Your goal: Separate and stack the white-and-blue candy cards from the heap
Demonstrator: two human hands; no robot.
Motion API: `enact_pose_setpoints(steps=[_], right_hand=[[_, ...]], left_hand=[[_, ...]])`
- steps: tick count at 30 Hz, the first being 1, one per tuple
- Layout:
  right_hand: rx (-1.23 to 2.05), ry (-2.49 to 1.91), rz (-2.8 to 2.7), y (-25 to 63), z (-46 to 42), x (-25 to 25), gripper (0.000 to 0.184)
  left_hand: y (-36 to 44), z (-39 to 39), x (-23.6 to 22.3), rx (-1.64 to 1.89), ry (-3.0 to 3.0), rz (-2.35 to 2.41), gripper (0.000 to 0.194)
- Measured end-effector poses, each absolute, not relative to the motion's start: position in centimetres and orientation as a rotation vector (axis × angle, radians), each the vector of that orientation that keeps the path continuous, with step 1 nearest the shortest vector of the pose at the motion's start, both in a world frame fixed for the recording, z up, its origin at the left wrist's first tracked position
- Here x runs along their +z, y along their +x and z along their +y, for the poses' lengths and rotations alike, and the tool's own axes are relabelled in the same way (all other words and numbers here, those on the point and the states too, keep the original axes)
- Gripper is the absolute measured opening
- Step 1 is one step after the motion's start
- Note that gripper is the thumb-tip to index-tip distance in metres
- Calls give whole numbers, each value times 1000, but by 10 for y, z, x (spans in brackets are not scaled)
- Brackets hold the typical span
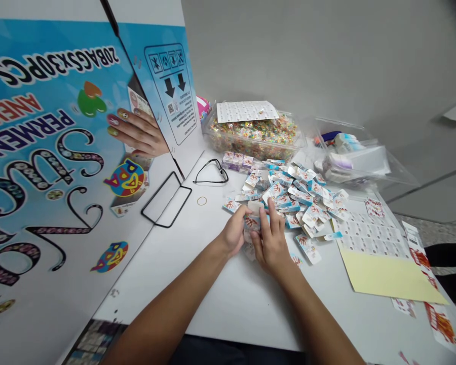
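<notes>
Between my two hands, low over the white table, is a small printed candy box [252, 223] with a picture of a hand and a pale flap at its top. My left hand [234, 232] grips its left side, thumb near the flap. On the right side, my right hand [272, 242] has its fingers and thumb against the box, partly covering it. Just beyond them spreads a pile of similar small blue-and-white boxes [294, 195], many with flaps standing up. One such box [307, 248] lies to the right of my right hand.
A clear tub [251, 144] full of small colourful pieces stands behind the pile, with a printed sheet [247, 111] on it. Another clear bin [395, 175] is at right. Yellow paper [387, 276], a rubber band [201, 201], black-framed glasses [213, 181] and a large blue carton [72, 152] surround the workspace.
</notes>
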State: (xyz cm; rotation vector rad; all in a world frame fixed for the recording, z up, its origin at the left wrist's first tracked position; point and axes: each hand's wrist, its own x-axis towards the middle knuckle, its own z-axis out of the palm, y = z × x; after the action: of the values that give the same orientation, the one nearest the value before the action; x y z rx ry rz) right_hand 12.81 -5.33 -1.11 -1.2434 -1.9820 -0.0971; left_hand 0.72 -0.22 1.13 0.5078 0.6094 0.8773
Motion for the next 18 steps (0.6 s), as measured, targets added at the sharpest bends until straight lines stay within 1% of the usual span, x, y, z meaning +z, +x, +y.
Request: enact_pose_setpoints(steps=[2, 4, 5, 6, 7, 9, 10, 11, 13, 15, 18], right_hand=[[98, -1226, -1891, 131, -55, -5, 46], [276, -1213, -1760, 134, -55, -2, 20], [338, -1211, -1698, 136, -55, -1, 12], [379, -1213, -1645, 137, -54, -2, 11], [400, -1218, -1604, 137, -53, -3, 17], [369, -1198, -1578, 136, -52, -6, 35], [337, -1169, -1597, 135, -52, -7, 40], [316, -1136, -1620, 134, -52, -7, 40], [350, -1107, -1616, 133, -52, -6, 28], [496, -1154, -1486, 132, -53, -2, 19], [779, -1208, -1194, 130, -53, 0, 16]], left_hand=[[8, -1, 7, 878, 527, 698, 16], [9, 0, 3, 852, 571, 708, 19], [10, 0, 2, 832, 595, 692, 23], [11, 1, 1, 804, 619, 677, 28], [12, 1, 1, 770, 639, 674, 33], [12, 2, 1, 709, 667, 702, 47], [12, 2, 1, 695, 683, 718, 54], [11, 2, 2, 691, 706, 723, 60], [11, 1, 2, 687, 765, 700, 67], [12, -1, 2, 662, 822, 672, 71], [14, -4, 0, 639, 876, 710, 73]])
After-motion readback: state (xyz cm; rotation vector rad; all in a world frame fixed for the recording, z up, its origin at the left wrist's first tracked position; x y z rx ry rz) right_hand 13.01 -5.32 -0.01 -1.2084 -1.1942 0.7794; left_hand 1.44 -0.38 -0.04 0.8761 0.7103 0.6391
